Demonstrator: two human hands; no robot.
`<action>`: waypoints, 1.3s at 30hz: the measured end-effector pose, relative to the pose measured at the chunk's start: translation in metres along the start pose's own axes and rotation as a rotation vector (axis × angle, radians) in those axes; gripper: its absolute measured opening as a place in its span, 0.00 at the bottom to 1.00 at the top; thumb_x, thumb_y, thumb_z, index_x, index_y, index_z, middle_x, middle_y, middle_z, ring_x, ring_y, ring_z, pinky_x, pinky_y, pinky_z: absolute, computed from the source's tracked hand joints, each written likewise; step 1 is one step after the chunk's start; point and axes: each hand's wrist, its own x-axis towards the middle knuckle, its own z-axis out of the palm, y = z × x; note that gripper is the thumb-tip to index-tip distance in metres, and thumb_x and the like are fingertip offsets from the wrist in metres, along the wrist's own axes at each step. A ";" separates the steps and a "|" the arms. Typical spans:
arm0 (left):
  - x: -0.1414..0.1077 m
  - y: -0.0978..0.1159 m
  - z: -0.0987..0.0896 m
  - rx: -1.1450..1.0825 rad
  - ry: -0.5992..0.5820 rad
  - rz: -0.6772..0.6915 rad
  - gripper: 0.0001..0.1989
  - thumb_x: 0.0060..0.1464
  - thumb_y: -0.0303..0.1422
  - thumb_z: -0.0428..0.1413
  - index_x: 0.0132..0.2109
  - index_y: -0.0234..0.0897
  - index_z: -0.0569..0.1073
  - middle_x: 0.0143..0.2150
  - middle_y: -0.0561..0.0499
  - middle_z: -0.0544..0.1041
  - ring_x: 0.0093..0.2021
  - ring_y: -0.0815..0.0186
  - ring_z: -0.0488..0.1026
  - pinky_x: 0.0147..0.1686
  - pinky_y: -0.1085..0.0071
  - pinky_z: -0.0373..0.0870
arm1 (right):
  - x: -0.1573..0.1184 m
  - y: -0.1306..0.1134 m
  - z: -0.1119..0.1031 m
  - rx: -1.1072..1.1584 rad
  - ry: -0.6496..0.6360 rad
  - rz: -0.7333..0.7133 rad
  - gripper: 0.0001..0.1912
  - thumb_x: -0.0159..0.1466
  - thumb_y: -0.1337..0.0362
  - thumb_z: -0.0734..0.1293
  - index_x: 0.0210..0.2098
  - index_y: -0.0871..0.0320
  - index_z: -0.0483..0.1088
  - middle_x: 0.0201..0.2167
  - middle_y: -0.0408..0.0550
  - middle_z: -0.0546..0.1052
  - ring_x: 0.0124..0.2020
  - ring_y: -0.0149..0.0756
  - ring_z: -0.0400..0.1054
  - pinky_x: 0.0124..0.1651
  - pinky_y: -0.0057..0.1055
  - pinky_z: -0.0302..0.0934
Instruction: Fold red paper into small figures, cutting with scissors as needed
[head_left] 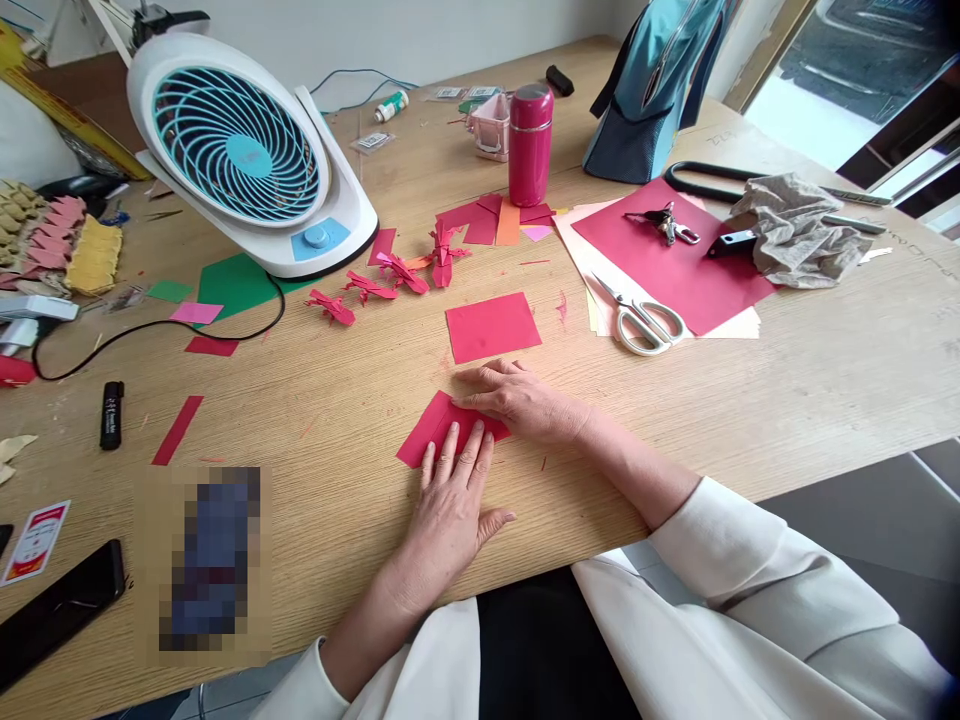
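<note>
On the wooden table (pixel 322 540), items as follows, in descending size. White fan (pixel 247 155) stands at the far left, tilted back, blue control panel at its base. Blue bag (pixel 634 90) stands at the far right; contents hidden. In front of it lies a large red sheet (pixel 675 280) over paler sheets, keys (pixel 666 225) on top. Magenta flask (pixel 530 150) is upright with its lid on; contents hidden. Just beside it in view, partly covered by it, sits a small pink basket (pixel 489 130); contents too small to identify.

Left hand (pixel 454 515): palm down, fingers spread and straight, released; fingertips rest on the near side of the red paper piece (pixel 426 432), thumb out to the side. Right hand (pixel 517 400): comes in from the right, palm down, unclenched, extended fingers lying across the far right part of that same piece, which is flat at the table's near-middle. A red rectangle (pixel 493 328) lies just beyond, apart. Smallest: four folded red figures (pixel 444 262), in a slanting row before the fan.
</note>
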 end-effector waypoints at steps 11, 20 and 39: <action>0.015 0.022 -0.009 -0.034 -0.019 -0.136 0.43 0.51 0.55 0.57 0.70 0.46 0.56 0.68 0.36 0.59 0.69 0.33 0.51 0.60 0.31 0.53 | 0.003 0.014 0.005 0.046 0.045 -0.090 0.19 0.70 0.61 0.60 0.59 0.49 0.71 0.64 0.55 0.64 0.58 0.48 0.60 0.58 0.47 0.55; 0.024 0.036 -0.009 -0.034 0.023 -0.191 0.46 0.44 0.59 0.60 0.68 0.53 0.59 0.66 0.36 0.59 0.67 0.28 0.51 0.60 0.31 0.53 | 0.003 0.012 0.004 0.059 0.054 -0.077 0.19 0.70 0.62 0.61 0.58 0.49 0.71 0.64 0.54 0.65 0.58 0.47 0.60 0.59 0.46 0.55; -0.024 -0.009 -0.001 -0.068 0.069 -0.028 0.36 0.63 0.49 0.48 0.71 0.35 0.54 0.72 0.37 0.53 0.72 0.45 0.48 0.65 0.45 0.54 | 0.001 0.006 0.001 0.067 0.030 -0.014 0.22 0.68 0.69 0.61 0.59 0.47 0.70 0.65 0.51 0.65 0.59 0.47 0.59 0.60 0.47 0.53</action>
